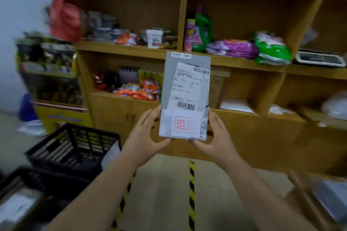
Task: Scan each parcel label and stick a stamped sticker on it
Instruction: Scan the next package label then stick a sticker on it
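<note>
I hold a flat grey parcel (185, 95) upright in front of me at mid-frame. A white shipping label (189, 88) with two barcodes covers most of its face. Below the label sits a white sticker (185, 124) with a red square stamp. My left hand (144, 137) grips the parcel's lower left edge, thumb near the bottom corner. My right hand (216, 137) grips the lower right edge, its fingers behind the parcel.
Wooden shelves (185, 24) full of packets and bottles stand right behind the parcel. Two black plastic crates (75, 148) sit on the floor at lower left. A yellow-black tape line (191, 193) runs along the floor between my arms. A yellow display rack (62, 116) stands at left.
</note>
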A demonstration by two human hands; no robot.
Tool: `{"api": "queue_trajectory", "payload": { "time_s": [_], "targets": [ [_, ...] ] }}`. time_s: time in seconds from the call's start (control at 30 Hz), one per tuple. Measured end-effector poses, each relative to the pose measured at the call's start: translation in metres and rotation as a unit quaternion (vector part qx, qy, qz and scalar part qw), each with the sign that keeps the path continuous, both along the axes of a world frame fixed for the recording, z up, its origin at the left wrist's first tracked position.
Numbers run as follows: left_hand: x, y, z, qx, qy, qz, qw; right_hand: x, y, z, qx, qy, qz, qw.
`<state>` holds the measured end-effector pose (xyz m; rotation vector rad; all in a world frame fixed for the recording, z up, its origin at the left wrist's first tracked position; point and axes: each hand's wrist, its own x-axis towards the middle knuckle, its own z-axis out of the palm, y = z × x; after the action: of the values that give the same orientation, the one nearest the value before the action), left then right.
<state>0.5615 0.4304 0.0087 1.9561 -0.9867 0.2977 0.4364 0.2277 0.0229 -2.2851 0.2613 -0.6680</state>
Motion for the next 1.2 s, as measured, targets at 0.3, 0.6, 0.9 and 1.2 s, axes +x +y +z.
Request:
{"api": "queue_trajectory", "payload": {
  "time_s": [0.3, 0.6, 0.9, 1.2],
  "targets": [
    [0.001, 0.117, -0.023, -0.005, 0.068, 0.256, 0.964, 0.132, 0.076, -0.027, 0.053, 0.047, 0.312, 0.947],
    [-0.011, 0.222, -0.084, -0.009, 0.136, 0.42, 0.897, 0.211, 0.2, -0.088, 0.024, 0.138, 0.487, 0.862],
    [0.082, 0.307, -0.166, -0.078, 0.246, 0.454, 0.853, 0.333, 0.305, -0.149, -0.007, 0.258, 0.514, 0.818],
    [0.152, 0.333, -0.277, -0.104, 0.398, 0.469, 0.782, 0.416, 0.355, -0.254, -0.054, 0.407, 0.486, 0.771]
  ]
}}
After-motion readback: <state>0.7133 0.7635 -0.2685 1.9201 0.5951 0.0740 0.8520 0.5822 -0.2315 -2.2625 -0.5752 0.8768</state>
